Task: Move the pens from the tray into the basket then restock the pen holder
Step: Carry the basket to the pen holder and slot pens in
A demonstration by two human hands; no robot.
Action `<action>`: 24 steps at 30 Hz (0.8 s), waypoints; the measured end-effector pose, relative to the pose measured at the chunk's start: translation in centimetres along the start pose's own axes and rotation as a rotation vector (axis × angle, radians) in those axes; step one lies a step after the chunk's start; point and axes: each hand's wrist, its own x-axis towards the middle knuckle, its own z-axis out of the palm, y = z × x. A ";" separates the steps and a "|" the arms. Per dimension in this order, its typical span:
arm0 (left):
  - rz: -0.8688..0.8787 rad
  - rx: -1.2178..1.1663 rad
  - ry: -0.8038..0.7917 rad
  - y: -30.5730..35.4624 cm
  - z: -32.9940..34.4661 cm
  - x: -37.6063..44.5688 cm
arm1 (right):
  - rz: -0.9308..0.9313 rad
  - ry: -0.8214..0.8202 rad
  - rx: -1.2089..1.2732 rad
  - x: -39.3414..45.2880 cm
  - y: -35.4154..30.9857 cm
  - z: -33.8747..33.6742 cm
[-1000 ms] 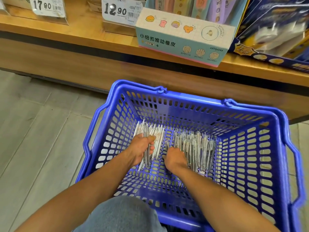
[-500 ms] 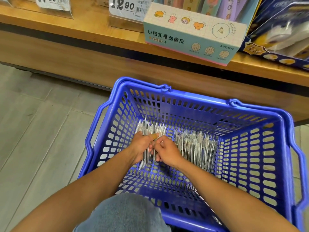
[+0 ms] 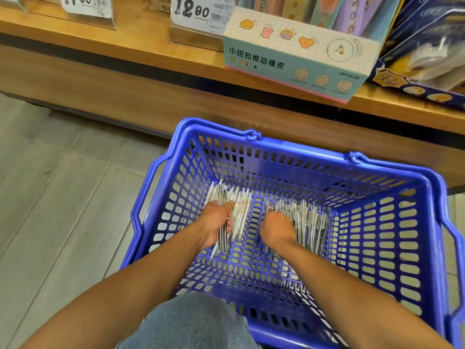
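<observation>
On the shelf [image 3: 125, 54] above the basket [image 3: 297, 157], read two price cards: "17.90" [image 3: 86, 3] at the left and "12.90" [image 3: 198, 13] beside it. The display box [image 3: 297, 64] at the shelf's front edge carries the text "小纽扣推动橡皮", "12个装" and the code "AXPQ4248".

The pens [image 3: 307, 222] are clear-barrelled and lie in two groups on the floor of the blue basket, toward its far wall. Your left hand [image 3: 214, 222] has its fingers clenched around a bundle from the left group. Your right hand [image 3: 276, 226] rests curled on the right group; its grasp cannot be determined.
</observation>
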 end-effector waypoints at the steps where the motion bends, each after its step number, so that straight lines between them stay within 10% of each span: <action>1: 0.002 0.004 -0.004 -0.1 0.0 0.1 | 0.006 0.004 -0.048 0.1 0.0 0.3; 10: 0.019 0.026 0.001 -0.4 -0.1 0.1 | 0.070 -0.105 -0.123 0.1 -0.9 1.5; 24: 0.096 0.076 -0.004 -0.2 -0.1 0.0 | -0.272 -0.444 0.884 -4.1 -2.7 -1.1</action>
